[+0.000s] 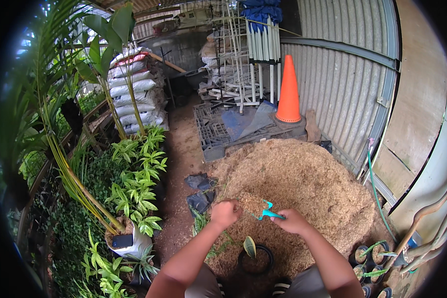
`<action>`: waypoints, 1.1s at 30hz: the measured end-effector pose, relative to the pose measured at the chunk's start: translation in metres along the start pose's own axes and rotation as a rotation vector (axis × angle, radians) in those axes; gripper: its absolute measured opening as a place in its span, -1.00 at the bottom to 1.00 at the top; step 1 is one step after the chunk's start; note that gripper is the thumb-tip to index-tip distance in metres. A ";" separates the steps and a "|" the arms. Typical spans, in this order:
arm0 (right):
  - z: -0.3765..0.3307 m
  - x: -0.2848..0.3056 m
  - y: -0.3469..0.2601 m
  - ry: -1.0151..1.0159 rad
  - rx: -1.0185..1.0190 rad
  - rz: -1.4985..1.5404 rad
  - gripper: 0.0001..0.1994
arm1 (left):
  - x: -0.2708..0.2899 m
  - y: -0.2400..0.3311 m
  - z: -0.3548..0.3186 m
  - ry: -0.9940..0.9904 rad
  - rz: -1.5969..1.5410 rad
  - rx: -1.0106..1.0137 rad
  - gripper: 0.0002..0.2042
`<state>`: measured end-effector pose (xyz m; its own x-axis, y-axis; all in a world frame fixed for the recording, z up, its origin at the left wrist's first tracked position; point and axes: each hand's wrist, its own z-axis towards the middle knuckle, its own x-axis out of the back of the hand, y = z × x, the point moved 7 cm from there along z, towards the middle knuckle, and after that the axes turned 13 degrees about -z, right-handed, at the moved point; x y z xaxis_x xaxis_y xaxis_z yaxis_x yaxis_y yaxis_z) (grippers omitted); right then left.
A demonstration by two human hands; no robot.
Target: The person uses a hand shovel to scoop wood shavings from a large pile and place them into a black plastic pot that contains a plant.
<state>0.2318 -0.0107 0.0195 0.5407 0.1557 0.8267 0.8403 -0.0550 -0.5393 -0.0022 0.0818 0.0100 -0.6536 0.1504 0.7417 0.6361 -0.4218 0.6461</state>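
Nearest, the person's grey-clad legs [307, 284] flank a round black pot [240, 261], probably set between the feet to be within reach of both hands. A single pale-edged leaf [250, 247] rises at its far side. The pot's inside lies in deep shadow, so how full it is cannot be made out; the shoes below are mostly cut off.

Just beyond, over the near slope of a mound of tan shavings [328, 186], the right hand [292, 221] has its fingers closed round the handle of a turquoise trowel [273, 214]. The trowel points leftward toward the other hand, and its blade seems held roughly level, likely so that the loose load stays on. That load blends with the mound behind, hiding most of the blade's outline. The left hand [226, 213] is at the blade's far end with fingers curled; whether they pinch something or merely touch the load, I cannot tell.

Small black pots [359, 255] cluster at lower right, partly lost toward the dark rim. On the left, a phone [122, 241] lies on a white planting bag [140, 245], perhaps to keep it off the soil. Farther back stand an orange cone [288, 94] and stacked sacks [136, 92], whose lower left is screened by foliage.
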 end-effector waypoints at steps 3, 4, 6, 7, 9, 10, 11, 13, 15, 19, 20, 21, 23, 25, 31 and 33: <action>0.003 -0.003 0.005 -0.038 -0.035 0.008 -0.62 | -0.002 -0.001 0.001 0.018 -0.022 -0.042 -0.83; 0.003 -0.004 0.008 -0.056 -0.051 0.008 -0.63 | -0.002 0.001 0.001 0.027 -0.006 -0.047 -0.84; 0.002 -0.001 0.006 -0.032 -0.052 -0.020 -0.63 | 0.007 -0.004 0.002 0.110 0.050 0.013 -0.84; 0.000 0.001 0.005 -0.020 -0.053 -0.034 -0.63 | 0.014 -0.010 0.005 0.182 0.091 0.073 -0.83; -0.004 0.006 0.002 -0.021 -0.053 -0.005 -0.61 | 0.027 -0.027 0.008 0.394 0.153 0.067 -0.75; -0.003 0.005 -0.003 -0.029 -0.041 0.013 -0.59 | 0.029 -0.050 0.007 0.377 0.034 0.102 -0.73; -0.001 0.004 -0.005 -0.027 -0.028 0.025 -0.60 | 0.028 -0.063 0.008 0.352 -0.096 0.131 -0.70; -0.003 0.004 0.004 -0.024 -0.036 0.050 -0.61 | 0.019 -0.052 0.007 0.097 -0.442 0.286 -0.57; -0.001 0.000 0.006 -0.030 0.003 0.034 -0.62 | -0.001 -0.043 0.007 -0.040 -0.648 0.282 -0.47; 0.005 -0.005 0.011 -0.066 -0.002 0.050 -0.64 | -0.010 -0.028 0.013 -0.165 -0.685 0.249 -0.24; 0.008 -0.006 0.009 -0.072 -0.013 0.050 -0.64 | -0.009 -0.058 0.022 -0.079 -0.662 0.268 -0.24; 0.005 -0.004 0.024 -0.068 -0.064 0.052 -0.63 | 0.000 -0.035 0.022 0.045 -0.682 0.221 -0.24; 0.010 -0.004 0.020 -0.086 -0.044 0.095 -0.64 | -0.003 -0.082 0.023 0.238 -0.864 0.118 -0.37; 0.004 0.006 0.035 -0.080 -0.098 0.138 -0.63 | -0.024 -0.083 0.012 0.031 -0.476 0.190 -0.42; -0.004 0.017 0.099 -0.161 -0.256 0.199 -0.60 | -0.073 -0.007 -0.028 -0.717 -0.158 0.304 -0.46; -0.004 0.010 0.114 -0.213 -0.290 0.180 -0.58 | -0.091 -0.003 -0.037 -0.845 -0.011 0.238 -0.48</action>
<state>0.3336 -0.0193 -0.0329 0.6858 0.3174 0.6549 0.7253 -0.3712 -0.5797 0.0399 0.0366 -0.0659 -0.1973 0.8049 0.5597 0.7619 -0.2334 0.6042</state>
